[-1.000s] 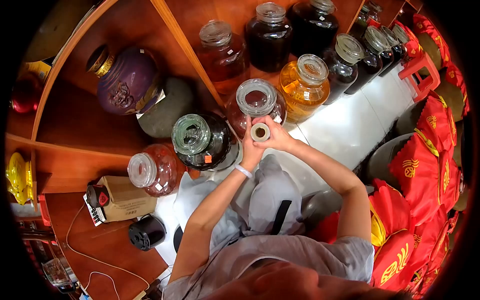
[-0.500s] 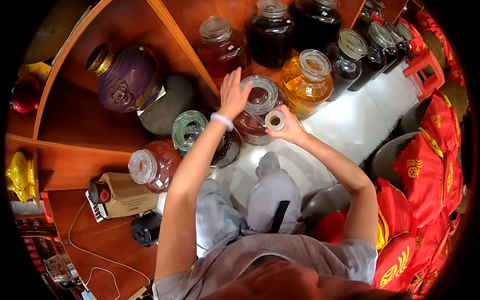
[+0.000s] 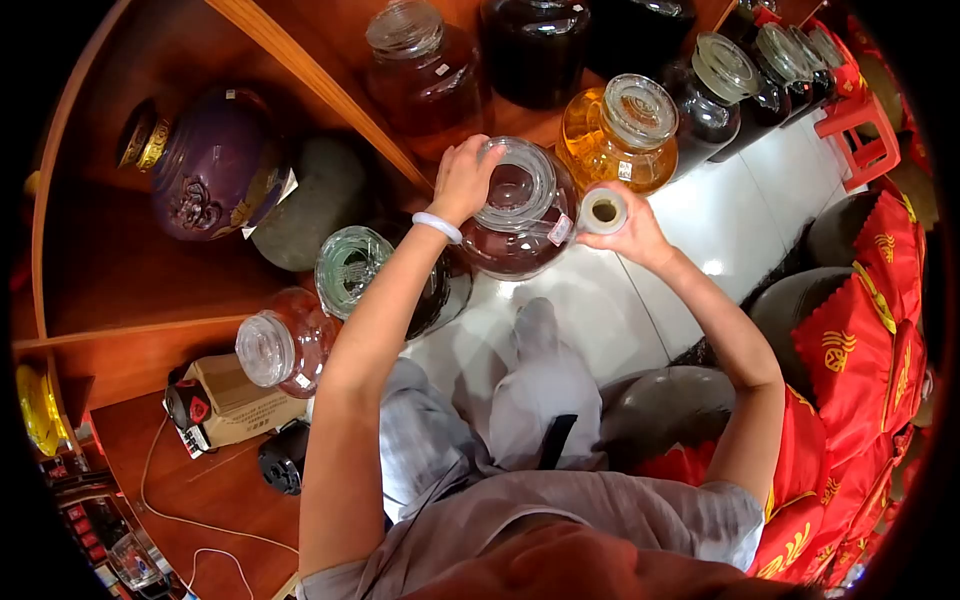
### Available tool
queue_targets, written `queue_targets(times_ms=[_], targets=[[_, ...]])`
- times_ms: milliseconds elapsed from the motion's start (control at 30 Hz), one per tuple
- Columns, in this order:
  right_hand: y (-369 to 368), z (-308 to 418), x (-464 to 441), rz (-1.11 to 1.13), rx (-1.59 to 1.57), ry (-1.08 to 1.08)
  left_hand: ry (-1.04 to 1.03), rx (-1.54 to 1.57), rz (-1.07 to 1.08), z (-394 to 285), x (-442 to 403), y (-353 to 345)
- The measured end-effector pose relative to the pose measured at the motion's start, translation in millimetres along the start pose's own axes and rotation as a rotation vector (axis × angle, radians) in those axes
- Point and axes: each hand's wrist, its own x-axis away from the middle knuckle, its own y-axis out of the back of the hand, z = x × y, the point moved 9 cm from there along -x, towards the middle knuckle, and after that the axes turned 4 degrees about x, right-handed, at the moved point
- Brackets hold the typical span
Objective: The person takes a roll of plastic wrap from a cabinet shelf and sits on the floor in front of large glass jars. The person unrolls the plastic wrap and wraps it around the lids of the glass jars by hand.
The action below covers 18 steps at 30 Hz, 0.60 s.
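Note:
A round glass jar [image 3: 520, 255] of dark red liquid stands on the floor before my knees, with a wide glass lid [image 3: 515, 185] on top. My left hand [image 3: 462, 185] curls its fingers against the left edge of that lid; the fingertips are partly hidden. To the right of the jar, my right hand [image 3: 640, 238] grips a roll of clear tape [image 3: 622, 211], its core facing up. A faint strip seems to run from the roll toward the jar's neck. On the jar's right shoulder is a small white label [image 3: 560, 230].
A jar of amber liquid [image 3: 625, 155] stands close behind the tape roll. Other glass jars [image 3: 285, 350] stand left of my left forearm. A purple urn [image 3: 215, 165] sits in the wooden shelf [image 3: 180, 330]. Red cloth-covered jars [image 3: 850, 340] line the right side.
My right hand has moved right with the tape roll, away from the jar. My left fingers, stretched out before, now bend at the lid. The view has shifted, and the jar's label has come into sight.

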Motion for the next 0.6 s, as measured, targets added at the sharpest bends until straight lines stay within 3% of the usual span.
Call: queue_targets(times_ms=[233, 400, 600], targets=[[26.4, 0.7, -27.1, -0.037, 0.136, 0.085, -0.069, -0.075, -0.011, -12.2, 4.3, 3.1], [26.2, -7.4, -51.5, -0.036, 0.054, 0.138, -0.169, -0.11, -0.051, -14.6, 4.3, 3.0], [23.0, -14.0, -76.3, -0.019, 0.027, 0.131, -0.142, -0.099, -0.009, -12.7, 3.1, 2.5]])
